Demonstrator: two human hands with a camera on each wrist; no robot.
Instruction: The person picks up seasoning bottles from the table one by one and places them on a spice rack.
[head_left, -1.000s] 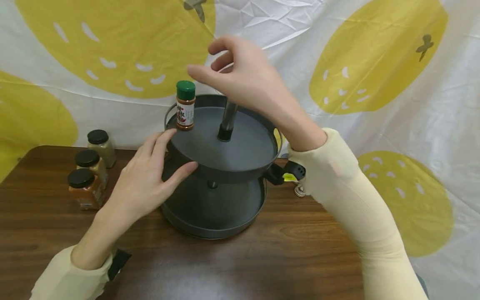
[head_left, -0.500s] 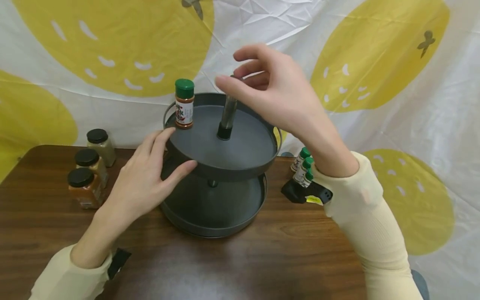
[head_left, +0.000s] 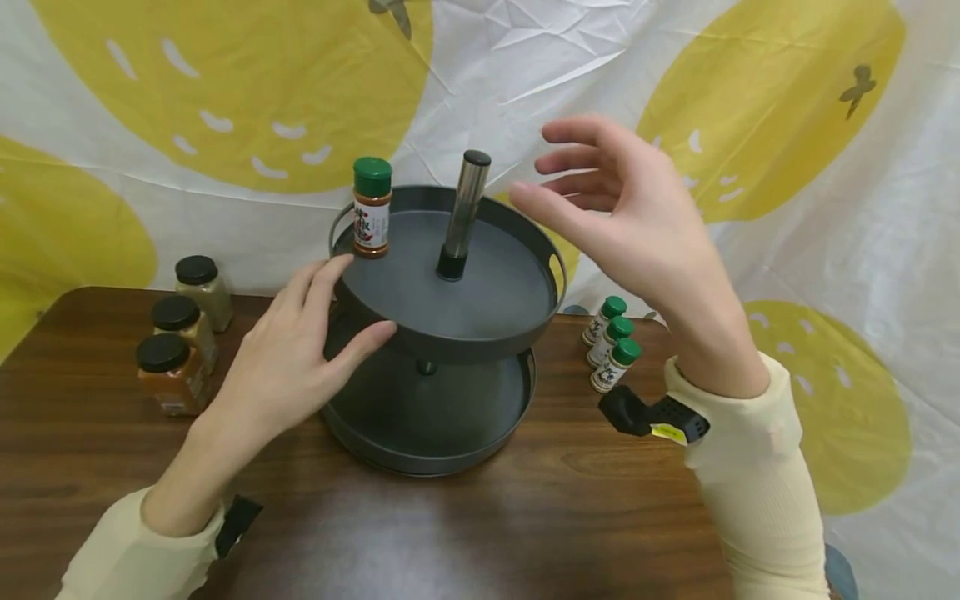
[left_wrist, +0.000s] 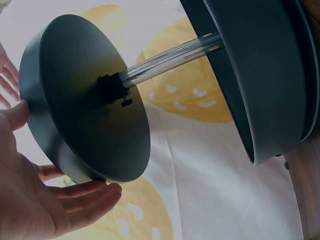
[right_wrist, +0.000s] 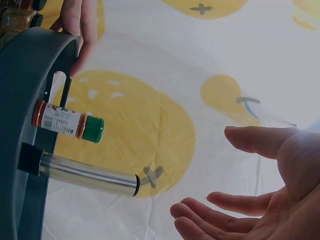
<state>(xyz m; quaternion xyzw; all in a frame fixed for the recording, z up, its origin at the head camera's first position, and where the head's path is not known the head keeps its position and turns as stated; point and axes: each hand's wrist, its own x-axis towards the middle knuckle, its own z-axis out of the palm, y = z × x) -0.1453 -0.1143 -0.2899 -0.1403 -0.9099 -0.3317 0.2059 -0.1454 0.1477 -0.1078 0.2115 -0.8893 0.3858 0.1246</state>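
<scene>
A two-tier dark grey turntable rack stands on the table, its upper tray (head_left: 495, 292) above a lower tray (head_left: 427, 425). On the upper tray's left side stands a green-capped spice bottle (head_left: 372, 208) with red-brown contents. A metal post (head_left: 467, 204) with a black top rises from the middle. My left hand (head_left: 288, 354) rests against the upper tray's left side wall, thumb and fingers spread; the left wrist view shows the fingers (left_wrist: 85, 200) along the tray's edge. Right of the post, my right hand (head_left: 622, 200) hangs in the air, loosely bent, holding nothing.
Three square jars with black lids (head_left: 176, 367) stand in a row at the table's left. Three green-capped spice bottles (head_left: 615, 365) stand right of the rack. A white curtain with a yellow print (head_left: 517, 67) hangs behind the wooden table (head_left: 480, 533).
My right hand has moved right, away from above the upper tray and post, uncovering the post's top and the bottles at the right. My left hand stays on the tray.
</scene>
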